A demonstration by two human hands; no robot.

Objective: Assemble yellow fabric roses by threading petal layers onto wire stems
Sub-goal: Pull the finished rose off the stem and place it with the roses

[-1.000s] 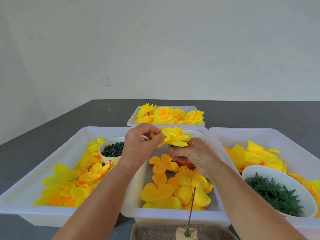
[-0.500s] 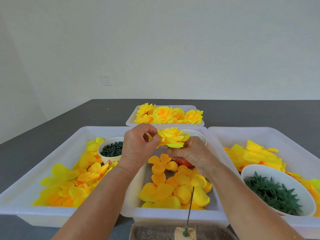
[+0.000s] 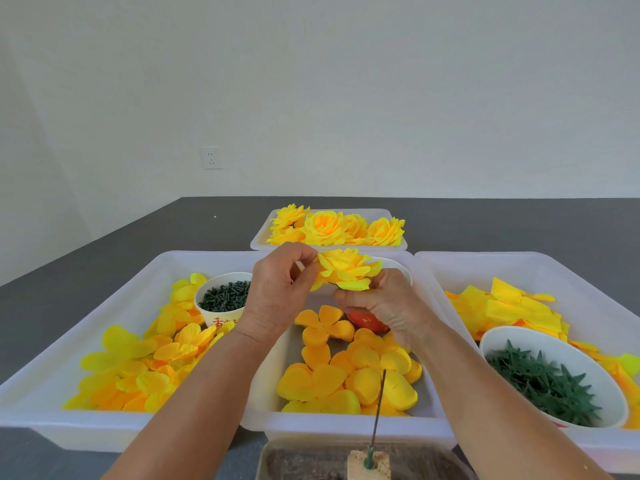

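Both hands met above the middle tray (image 3: 346, 426), working on a half-built yellow rose (image 3: 348, 273) held in the air just in front of the far tray (image 3: 394, 216) of finished roses (image 3: 325, 228). The left hand (image 3: 277, 292) had its thumb and forefinger pressed together on an outer petal at the rose's left edge, the other fingers curled in behind. The right hand (image 3: 381, 304) sat just below the bloom, its grip closed around the underside, where the stem would be; the stem itself was hidden by the fingers. Below the hands, loose orange-yellow petal layers (image 3: 349, 372) lay heaped in the middle tray, with a red object (image 3: 367, 322) partly covered by the right hand. The left tray (image 3: 114, 275) held more yellow petal pieces (image 3: 138, 368) and a paper cup (image 3: 221, 317) of small dark green parts (image 3: 225, 294). The right tray (image 3: 554, 265) carried flat yellow fabric pieces (image 3: 512, 306) and a white bowl (image 3: 512, 336) full of green star-shaped calyxes (image 3: 543, 382). At the near edge, a thin wire (image 3: 379, 407) stood upright from a green base in a pale block (image 3: 356, 467), which sat in a shallow brown tray (image 3: 301, 460). All the trays rested on a dark grey surface (image 3: 121, 244), with a white wall and a wall socket (image 3: 211, 158) behind.
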